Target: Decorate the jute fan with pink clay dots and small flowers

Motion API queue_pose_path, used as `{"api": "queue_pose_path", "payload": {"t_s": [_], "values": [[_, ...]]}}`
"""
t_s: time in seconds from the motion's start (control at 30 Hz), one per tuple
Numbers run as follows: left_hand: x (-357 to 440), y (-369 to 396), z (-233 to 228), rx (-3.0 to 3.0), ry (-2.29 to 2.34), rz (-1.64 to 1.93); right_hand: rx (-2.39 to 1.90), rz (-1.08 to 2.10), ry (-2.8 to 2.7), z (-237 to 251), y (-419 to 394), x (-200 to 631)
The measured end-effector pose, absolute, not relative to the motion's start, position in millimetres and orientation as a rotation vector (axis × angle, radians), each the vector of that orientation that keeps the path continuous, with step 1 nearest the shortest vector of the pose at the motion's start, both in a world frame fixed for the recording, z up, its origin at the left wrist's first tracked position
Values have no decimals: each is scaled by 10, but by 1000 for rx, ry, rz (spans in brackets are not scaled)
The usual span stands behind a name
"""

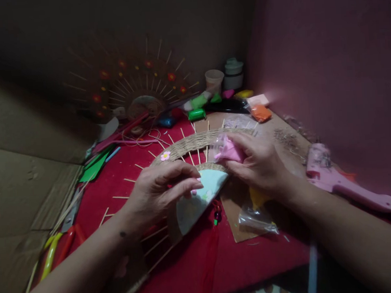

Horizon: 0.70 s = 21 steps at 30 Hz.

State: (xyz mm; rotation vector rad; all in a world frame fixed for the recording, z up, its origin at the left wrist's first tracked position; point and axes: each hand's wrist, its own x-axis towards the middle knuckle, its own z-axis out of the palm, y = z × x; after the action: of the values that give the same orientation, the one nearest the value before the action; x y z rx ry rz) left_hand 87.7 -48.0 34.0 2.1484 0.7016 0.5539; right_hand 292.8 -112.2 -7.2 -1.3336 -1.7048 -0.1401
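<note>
My right hand (257, 160) grips a small clear plastic bag of pink modelling clay (232, 151), its opening toward the left. My left hand (166, 183) is closed in a pinch over the fan; whatever sits between thumb and fingertips is too small to name. Under both hands lies a half-round fan of thin sticks with a woven twine band (191, 142). A pink flower with a yellow centre (165, 156) is on that band. The fan's pale blue centre (201, 183) carries small pink and white pieces, and a red tassel (212, 251) hangs from its straight edge.
Behind, a second fan with red flowers (148, 64) leans at the wall. Clay packs, such as a green one (196, 114) and an orange one (260, 113), lie at the back. A pink glue gun (346, 186) lies right, scissors (56, 248) left, on red cloth (177, 276).
</note>
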Motion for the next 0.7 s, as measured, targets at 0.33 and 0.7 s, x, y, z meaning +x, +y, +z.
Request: {"api": "queue_pose_path", "payload": {"t_s": [0.33,0.7], "values": [[794,-364,43,2723,443,669,-1328,-120,-1697,-88,-1106,2920],[925,-402,66,3011,285,498,-1306,-144,-1731,-108,-1097,2925]]}}
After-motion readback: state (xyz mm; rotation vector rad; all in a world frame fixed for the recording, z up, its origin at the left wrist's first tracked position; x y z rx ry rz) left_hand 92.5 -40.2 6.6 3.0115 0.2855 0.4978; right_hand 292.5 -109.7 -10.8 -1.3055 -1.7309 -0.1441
